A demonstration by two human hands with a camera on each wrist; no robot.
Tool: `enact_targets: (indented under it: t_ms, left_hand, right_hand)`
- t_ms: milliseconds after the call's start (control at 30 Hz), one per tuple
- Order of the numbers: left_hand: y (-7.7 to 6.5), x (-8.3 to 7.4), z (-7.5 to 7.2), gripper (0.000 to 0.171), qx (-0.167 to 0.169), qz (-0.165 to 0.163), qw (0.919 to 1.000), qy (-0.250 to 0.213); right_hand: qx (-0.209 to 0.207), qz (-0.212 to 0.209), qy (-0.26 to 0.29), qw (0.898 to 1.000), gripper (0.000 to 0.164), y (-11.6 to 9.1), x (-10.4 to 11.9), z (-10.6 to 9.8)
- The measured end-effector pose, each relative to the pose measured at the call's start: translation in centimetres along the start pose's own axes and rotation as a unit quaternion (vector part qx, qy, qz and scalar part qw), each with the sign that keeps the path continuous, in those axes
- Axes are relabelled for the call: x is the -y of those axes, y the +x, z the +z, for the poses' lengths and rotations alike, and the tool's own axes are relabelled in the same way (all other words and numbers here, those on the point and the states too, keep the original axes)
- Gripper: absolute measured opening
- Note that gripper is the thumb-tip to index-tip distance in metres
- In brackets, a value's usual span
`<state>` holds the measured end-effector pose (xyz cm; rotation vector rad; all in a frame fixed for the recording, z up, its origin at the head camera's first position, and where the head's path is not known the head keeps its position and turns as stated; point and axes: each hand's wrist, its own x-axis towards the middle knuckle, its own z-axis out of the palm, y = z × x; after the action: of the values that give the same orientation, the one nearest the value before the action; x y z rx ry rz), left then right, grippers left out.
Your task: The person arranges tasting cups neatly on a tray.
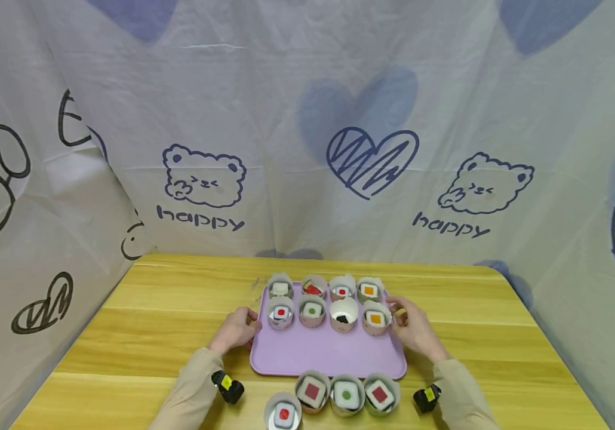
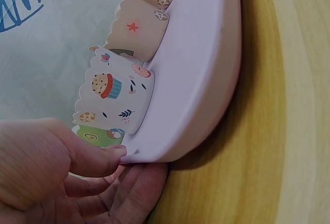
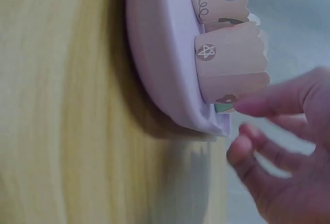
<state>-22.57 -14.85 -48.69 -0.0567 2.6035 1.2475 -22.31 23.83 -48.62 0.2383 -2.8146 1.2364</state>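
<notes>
A lilac tray (image 1: 329,353) carries two rows of paper baking cups with small square cakes in them. My left hand (image 1: 236,330) pinches the tray's left rim, thumb on top and fingers curled underneath, as the left wrist view shows. Closest to that hand is a white paper cup (image 2: 116,87) with a cupcake print. On the other side my right hand (image 1: 416,329) is held beside the tray's right rim, fingers bent loosely and a gap between thumb and fingertips. In the right wrist view a fingertip overlaps the base of a pinkish cup (image 3: 227,61).
In front of the tray a row of filled cups, among them one with a red-square cake (image 1: 311,392), stands on the wooden table (image 1: 178,298). Another cup (image 1: 283,413) is nearer the front edge. A printed cloth (image 1: 297,197) hangs behind.
</notes>
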Motion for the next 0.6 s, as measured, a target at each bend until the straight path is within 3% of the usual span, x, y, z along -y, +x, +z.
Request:
enact_targets:
  t_ms: [167,433,600]
  left_hand:
    - [0.06,-0.01,-0.01,0.026,0.001,-0.011,0.9999,0.003]
    - [0.06,-0.03,-0.01,0.026,0.003,-0.011,0.9999,0.003]
    - [0.04,-0.09,0.01,0.026,0.005,-0.012,0.9999,0.004]
  right_hand:
    - [-0.029,0.045,-0.034,0.998,0.036,-0.01,-0.3,-0.06]
    - [0.022,0.104,-0.056,0.993,0.04,-0.06,0.07,-0.08]
    - [0.036,0.112,-0.052,0.992,0.036,-0.08,0.08,-0.03]
